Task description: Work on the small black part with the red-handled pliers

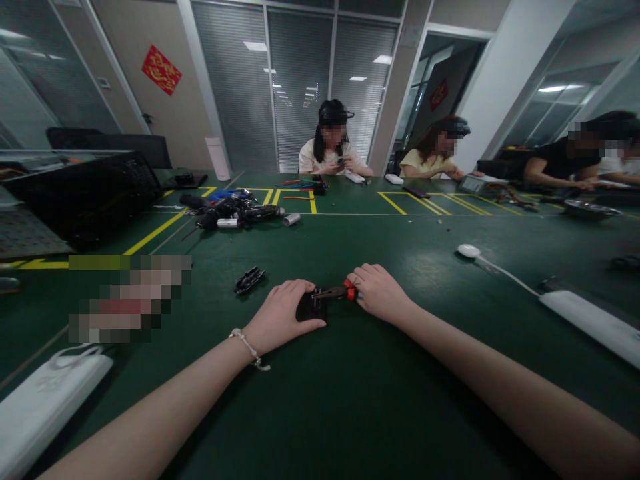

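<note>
On the green table, my left hand grips a small flat black part between thumb and fingers, holding it against the tabletop. What the part is cannot be made out. My right hand is closed around the red handles of needle-nose pliers. Their jaws point left and lie over the top of the black part; whether they pinch anything is too small to tell. A separate black piece with slots lies just beyond my left hand, touching neither hand.
A pile of black tools and wires lies at the far left, near a black computer case. White power strips flank both sides, with a white cable and rounded plug at right. Several people sit across the table.
</note>
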Available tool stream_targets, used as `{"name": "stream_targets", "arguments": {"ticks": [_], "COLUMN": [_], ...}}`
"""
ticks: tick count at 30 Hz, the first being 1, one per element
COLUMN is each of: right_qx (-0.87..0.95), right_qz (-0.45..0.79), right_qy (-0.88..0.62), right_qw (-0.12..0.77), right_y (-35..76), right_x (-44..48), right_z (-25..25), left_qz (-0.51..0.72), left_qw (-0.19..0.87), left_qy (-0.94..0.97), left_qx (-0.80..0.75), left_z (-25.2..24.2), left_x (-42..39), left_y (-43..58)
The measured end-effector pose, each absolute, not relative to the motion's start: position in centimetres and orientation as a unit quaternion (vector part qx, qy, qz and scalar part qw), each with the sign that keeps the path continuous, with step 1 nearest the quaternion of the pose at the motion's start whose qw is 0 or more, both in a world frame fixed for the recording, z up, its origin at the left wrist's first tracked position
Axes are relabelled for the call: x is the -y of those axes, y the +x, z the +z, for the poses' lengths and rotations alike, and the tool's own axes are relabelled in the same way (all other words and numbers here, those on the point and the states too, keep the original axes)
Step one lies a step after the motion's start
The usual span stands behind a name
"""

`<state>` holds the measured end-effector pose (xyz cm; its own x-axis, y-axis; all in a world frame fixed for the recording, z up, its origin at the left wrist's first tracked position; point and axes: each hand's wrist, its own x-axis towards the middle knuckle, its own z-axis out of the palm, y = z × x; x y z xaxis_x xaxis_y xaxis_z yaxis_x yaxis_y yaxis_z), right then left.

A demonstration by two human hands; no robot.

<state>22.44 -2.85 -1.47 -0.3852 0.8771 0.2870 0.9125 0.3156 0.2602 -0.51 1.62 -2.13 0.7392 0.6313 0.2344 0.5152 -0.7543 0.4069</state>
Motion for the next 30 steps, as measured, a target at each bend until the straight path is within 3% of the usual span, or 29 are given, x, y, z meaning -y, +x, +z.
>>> {"name": "stream_targets", "arguments": {"ticks": [30], "right_qx": [0.807], "right_qz": [-0.2], "right_qy": [-0.553], "right_qw": [0.049], "right_y": [22.59], "right_x": [2.81], "right_z": [-1.64], "left_qz": [0.179], "left_qw": [0.161], "left_qy": [0.918], "left_qx": [-0.316], "left_z": [-2.18], "left_x": [-1.72], "left_y": [-0.41]}}
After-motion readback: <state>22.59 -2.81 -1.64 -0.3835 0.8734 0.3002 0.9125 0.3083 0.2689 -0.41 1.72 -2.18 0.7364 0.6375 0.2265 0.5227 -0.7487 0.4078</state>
